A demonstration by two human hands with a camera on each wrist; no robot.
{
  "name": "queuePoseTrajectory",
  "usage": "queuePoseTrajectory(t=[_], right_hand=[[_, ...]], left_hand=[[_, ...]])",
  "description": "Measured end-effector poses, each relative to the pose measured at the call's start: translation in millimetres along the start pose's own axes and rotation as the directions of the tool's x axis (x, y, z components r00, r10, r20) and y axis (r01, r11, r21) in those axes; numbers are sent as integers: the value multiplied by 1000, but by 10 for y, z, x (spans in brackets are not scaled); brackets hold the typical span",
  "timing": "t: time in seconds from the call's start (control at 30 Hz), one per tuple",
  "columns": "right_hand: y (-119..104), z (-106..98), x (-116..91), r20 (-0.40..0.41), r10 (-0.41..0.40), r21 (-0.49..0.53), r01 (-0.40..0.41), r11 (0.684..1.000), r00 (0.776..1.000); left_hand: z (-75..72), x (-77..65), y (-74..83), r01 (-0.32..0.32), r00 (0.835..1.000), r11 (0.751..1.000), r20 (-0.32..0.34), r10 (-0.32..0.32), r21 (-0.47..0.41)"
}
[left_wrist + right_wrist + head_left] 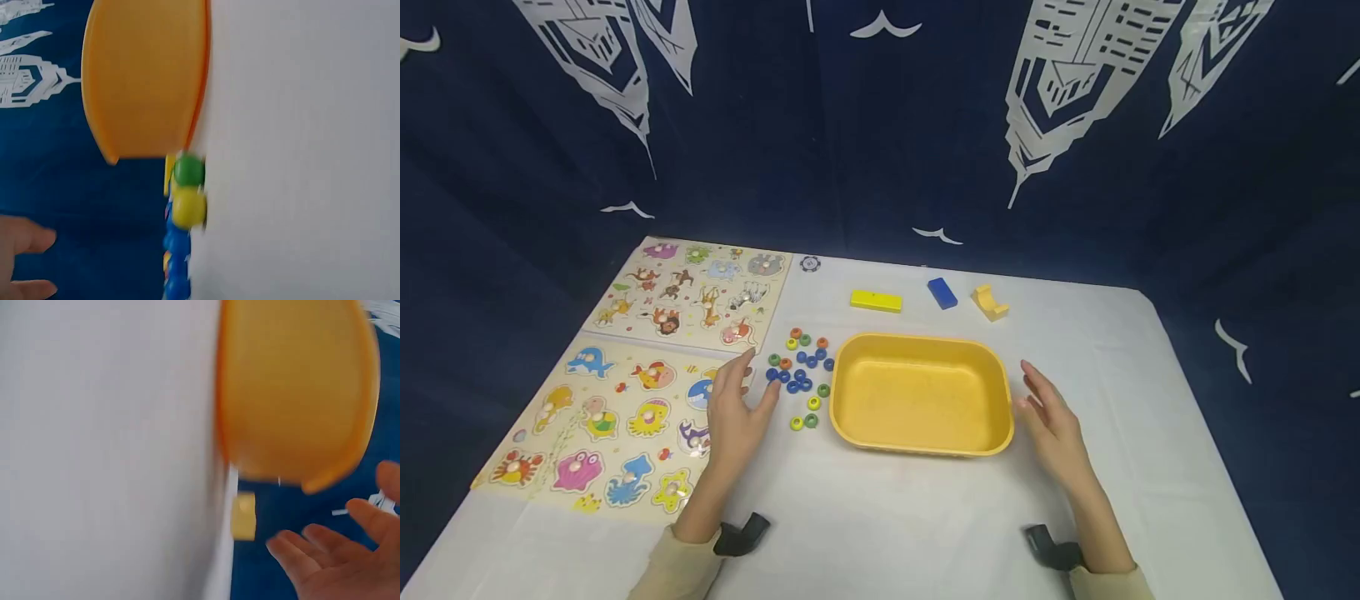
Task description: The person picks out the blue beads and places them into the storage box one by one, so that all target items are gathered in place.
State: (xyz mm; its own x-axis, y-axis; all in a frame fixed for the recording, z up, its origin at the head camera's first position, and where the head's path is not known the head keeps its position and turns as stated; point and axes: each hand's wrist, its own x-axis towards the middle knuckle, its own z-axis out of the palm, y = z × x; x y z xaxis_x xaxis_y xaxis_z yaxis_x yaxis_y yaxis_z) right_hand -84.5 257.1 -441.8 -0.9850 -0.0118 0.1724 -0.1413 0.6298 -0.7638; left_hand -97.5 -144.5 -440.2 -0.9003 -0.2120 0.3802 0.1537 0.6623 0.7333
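Observation:
My left hand hangs with spread, relaxed fingers beside a scatter of small beads in blue, green, yellow and orange, its thumb near the blue ones. A yellow plastic tray stands between my two hands with nothing in it. My right hand is held by the tray's right side, fingers loosely bent and holding nothing. In the left wrist view, a green bead and a yellow bead show in front of the tray's end. The right wrist view has the tray above my loosely spread fingers.
Two animal puzzle boards cover the table's left side. Behind the tray lie a yellow block, a blue block and a pale yellow arch block. A dark blue printed curtain hangs at the back of the white table.

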Motion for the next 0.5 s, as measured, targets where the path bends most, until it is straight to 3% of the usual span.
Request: queuePoseTrajectory(t=[0.1,0.2,0.37,0.5], right_hand=[[18,95,-8,55,19,132,-26,991,998],[51,144,-8,78,40,185,-54,981,996],[84,174,-17,76,82,222,-97,970,994],[71,173,-29,87,91,262,-111,959,992]], left_hand=[[41,-26,5,20,998,994,-53,-26,-103],[67,-43,-19,21,995,989,-96,-35,-147],[153,-74,-126,72,987,986,-134,-93,-153],[264,-107,-228,135,981,983,-120,-150,-122]])
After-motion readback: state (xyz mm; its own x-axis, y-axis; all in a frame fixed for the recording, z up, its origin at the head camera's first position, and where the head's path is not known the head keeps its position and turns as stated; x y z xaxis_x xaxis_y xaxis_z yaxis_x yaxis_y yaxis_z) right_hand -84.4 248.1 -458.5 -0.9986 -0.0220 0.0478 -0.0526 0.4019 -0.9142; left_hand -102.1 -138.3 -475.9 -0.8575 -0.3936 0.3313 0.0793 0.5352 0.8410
